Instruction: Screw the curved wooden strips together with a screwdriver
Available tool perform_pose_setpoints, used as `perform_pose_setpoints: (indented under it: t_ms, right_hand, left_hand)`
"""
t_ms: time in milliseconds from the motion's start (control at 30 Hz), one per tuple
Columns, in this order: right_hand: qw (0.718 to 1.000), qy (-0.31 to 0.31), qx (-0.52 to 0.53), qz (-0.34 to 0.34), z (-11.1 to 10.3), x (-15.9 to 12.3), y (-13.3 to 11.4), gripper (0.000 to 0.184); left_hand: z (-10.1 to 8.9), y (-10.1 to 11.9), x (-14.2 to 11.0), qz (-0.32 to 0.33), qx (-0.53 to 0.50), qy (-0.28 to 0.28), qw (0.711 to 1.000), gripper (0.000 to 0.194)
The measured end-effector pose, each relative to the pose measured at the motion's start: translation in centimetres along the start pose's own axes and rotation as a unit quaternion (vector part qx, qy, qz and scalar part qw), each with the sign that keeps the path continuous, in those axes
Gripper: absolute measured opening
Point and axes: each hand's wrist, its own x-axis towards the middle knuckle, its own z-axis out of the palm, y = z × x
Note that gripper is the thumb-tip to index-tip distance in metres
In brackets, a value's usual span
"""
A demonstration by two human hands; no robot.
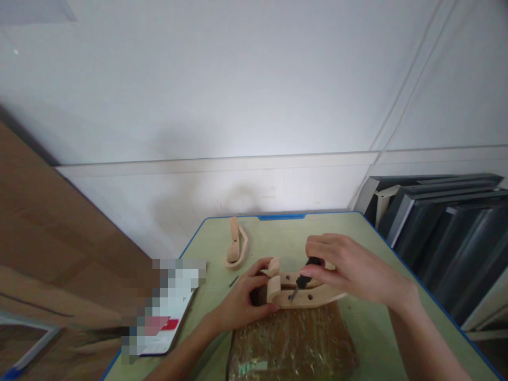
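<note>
My right hand (337, 264) is closed around the dark handle of a screwdriver (304, 279). Its metal shaft slants down to the left, with the tip at a hole in a pale wooden assembly (325, 297). The assembly has long side pieces with holes and rounded blocks at its left end. My left hand (252, 296) grips that left end, fingers behind and thumb in front. Beneath the wood lies a brown board (293, 344) wrapped in shiny clear film or tape. What lies under my right hand is partly hidden.
A second wooden piece (238, 246), curved and looped, lies toward the back of the green table (278, 233). A thin dark rod (233, 281) lies left of my left hand. A partly blurred tablet-like object (170, 338) sits at the left edge. Dark panels (448, 238) stand at right.
</note>
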Motion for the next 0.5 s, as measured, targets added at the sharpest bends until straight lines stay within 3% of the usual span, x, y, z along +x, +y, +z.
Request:
perform_pose_setpoints:
  t_ms: [300,500]
  right_hand:
    - [0.981,-0.018,0.169,-0.09,-0.6,-0.1,-0.6,0.013]
    - [0.972,-0.036,0.209,-0.101,-1.3,-0.5,-0.3,0.024]
  left_hand:
    - [0.0,0.0,-0.1,-0.009,-0.003,0.002,1.0,0.032]
    - [-0.1,0.4,0.0,-0.006,0.0,-0.002,1.0,0.031]
